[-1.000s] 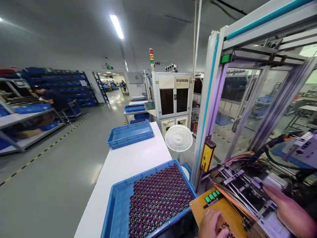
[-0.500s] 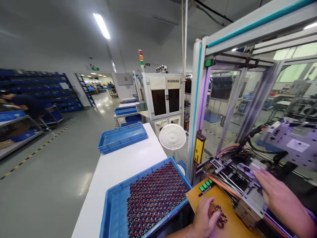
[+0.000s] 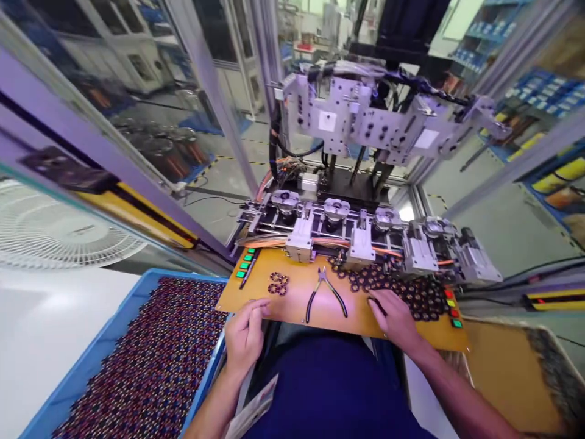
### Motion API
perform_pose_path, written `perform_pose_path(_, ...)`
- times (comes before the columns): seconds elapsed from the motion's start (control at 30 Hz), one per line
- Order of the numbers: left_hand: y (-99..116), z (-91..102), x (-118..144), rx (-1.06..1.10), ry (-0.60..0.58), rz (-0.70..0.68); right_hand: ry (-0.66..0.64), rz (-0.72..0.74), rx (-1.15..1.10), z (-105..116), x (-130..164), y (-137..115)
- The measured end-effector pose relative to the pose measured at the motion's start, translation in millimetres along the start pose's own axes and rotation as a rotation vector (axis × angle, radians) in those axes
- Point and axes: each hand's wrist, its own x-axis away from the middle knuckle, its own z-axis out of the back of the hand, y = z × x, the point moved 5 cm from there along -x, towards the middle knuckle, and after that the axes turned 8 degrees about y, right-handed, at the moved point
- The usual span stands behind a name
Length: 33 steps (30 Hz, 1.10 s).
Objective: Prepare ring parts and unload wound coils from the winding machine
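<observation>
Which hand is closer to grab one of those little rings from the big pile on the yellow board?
Probably the right hand: it rests at the big pile of rings. The left hand sits at the board's near edge, farther away.

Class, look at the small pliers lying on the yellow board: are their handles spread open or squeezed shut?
Spread open. The pliers lie flat on the yellow board, their two dark handles splayed apart toward the person, and neither hand touches them.
</observation>
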Motion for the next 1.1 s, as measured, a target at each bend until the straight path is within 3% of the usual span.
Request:
perform_pose_path(0.13,25,-19.9,-1,0.021,-0.178,-0.057,-0.087,-0.11,-0.016,-32,9,6)
perform_pose_path(0.3,39,-39.1,-2,0.041,-0.255,-0.049,-0.103,-0.224,-0.104,-54,-3,12)
perform_pose_path(0.4,48,-50.9,-1,0.098,-0.355,-0.024,-0.078,-0.248,-0.236,-50,-12,-1)
perform_pose_path(0.57,74,-71.1,3,0.256,-0.581,-0.016,-0.081,-0.203,-0.579,-27,-36,-57)
perform_pose_path(0.67,83,-69.7,-1,0.298,-0.527,-0.016,-0.095,-0.247,-0.853,-20,-52,-78)
perform_pose_path(0.77,83,-61.1,-6,0.26,-0.431,-0.05,-0.19,-0.338,-1.06,-29,-62,-86)
perform_pose_path(0.93,75,-49.3,-11,0.189,-0.306,-0.149,-0.337,-0.427,-1.106,-41,-76,-91)
perform_pose_path(1.0,62,-45.0,-12,0.147,-0.227,-0.171,-0.348,-0.356,-1.045,-34,-96,-86)
perform_pose_path(1.1,28,-36.9,-14,0.046,-0.052,-0.157,-0.258,-0.063,-0.777,-15,-151,-61)
